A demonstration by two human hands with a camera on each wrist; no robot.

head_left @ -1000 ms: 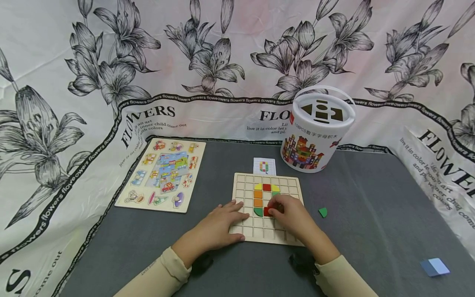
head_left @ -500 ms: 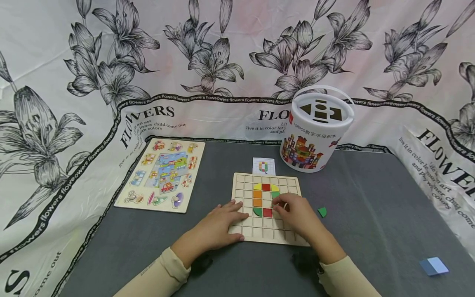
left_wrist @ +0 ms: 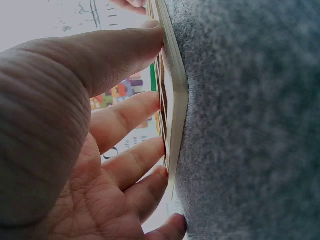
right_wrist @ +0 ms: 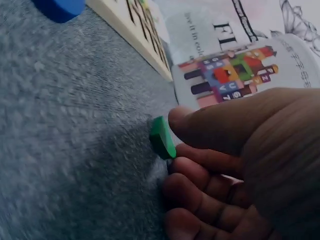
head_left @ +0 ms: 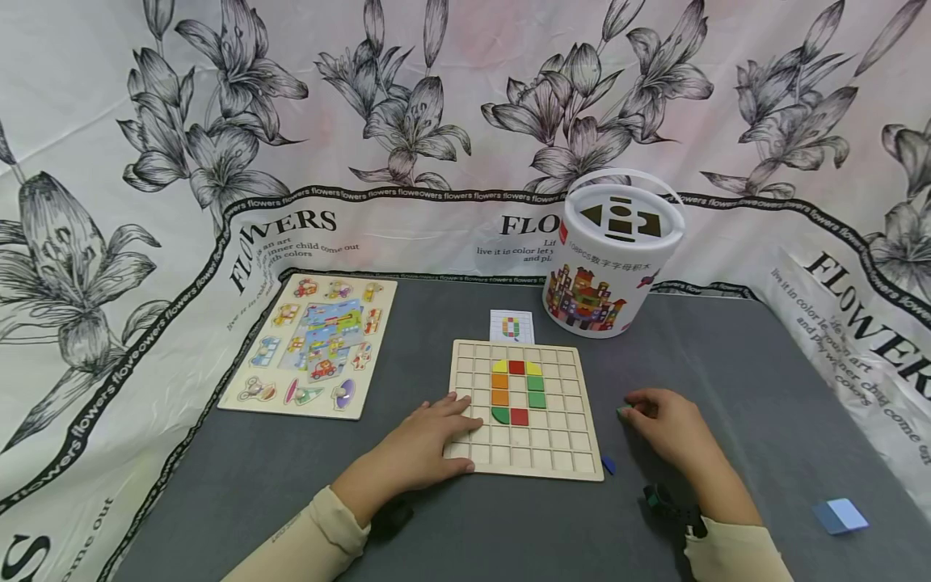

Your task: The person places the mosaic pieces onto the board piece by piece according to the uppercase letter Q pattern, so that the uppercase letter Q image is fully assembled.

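My left hand [head_left: 414,449] rests with spread, straight fingers on the left edge of a wooden grid board [head_left: 538,459]. To the board's right, my right hand [head_left: 680,432] pinches a green quarter-circle block [right_wrist: 162,139] between thumb and forefinger, low at the grey tabletop; in the right wrist view the block is tilted. On the board sit coloured blocks: a red square [head_left: 519,417] at the bottom of the shape, a green quarter-circle [head_left: 500,415] beside it, orange squares [head_left: 499,389] on the left and green squares [head_left: 536,391] on the right, with red and yellow ones on top.
A small pattern card [head_left: 502,325] lies behind the board. The white block bucket [head_left: 604,267] stands at the back right. A knob puzzle board [head_left: 269,339] lies at the left. A small blue block [head_left: 608,466] lies by the board's right edge, and a light-blue object [head_left: 840,516] far right.
My right hand has left the board, where the red square now lies in its cell, and moved right to take hold of the green quarter-circle block. My left hand stays on the board's edge.
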